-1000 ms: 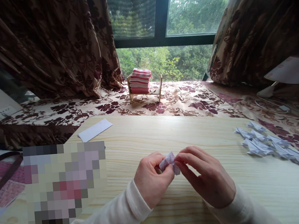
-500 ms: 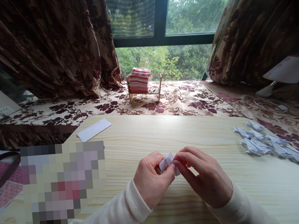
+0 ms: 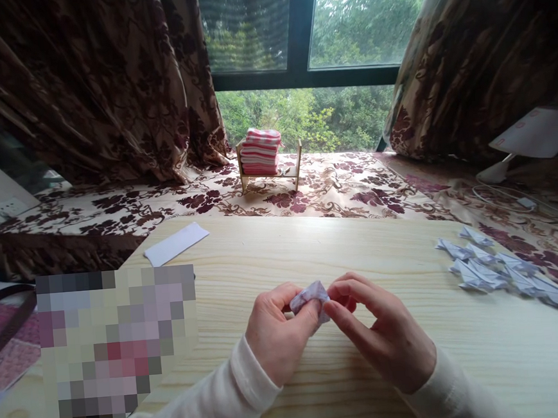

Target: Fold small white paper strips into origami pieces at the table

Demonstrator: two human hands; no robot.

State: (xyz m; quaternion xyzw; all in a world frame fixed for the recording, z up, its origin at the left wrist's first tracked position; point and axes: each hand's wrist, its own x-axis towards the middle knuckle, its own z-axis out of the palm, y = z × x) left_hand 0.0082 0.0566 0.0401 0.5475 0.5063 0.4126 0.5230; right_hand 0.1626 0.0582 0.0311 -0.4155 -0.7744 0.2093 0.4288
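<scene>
A small folded piece of paper (image 3: 309, 293), whitish with a faint purple tint, is held above the front middle of the table. My left hand (image 3: 281, 331) is closed on it, with the thumb lying across its near face. My right hand (image 3: 378, 330) pinches the paper's right corner between thumb and forefinger, the other fingers curled. The underside of the paper is hidden behind my left thumb and fingers. Several folded white paper pieces (image 3: 482, 277) with pointed ends lie grouped at the table's right side.
A flat white paper strip (image 3: 178, 244) lies at the back left of the wooden table (image 3: 263, 249). A blurred-out patch (image 3: 121, 356) covers the left side. Beyond the table, a small wooden rack (image 3: 298, 162) holds folded striped cloths (image 3: 260, 152); a lamp (image 3: 536, 134) stands at right.
The folded paper has turned and shows more of its upper face. My left thumb has drawn back slightly to the left, and my right fingertips now sit at the paper's corner.
</scene>
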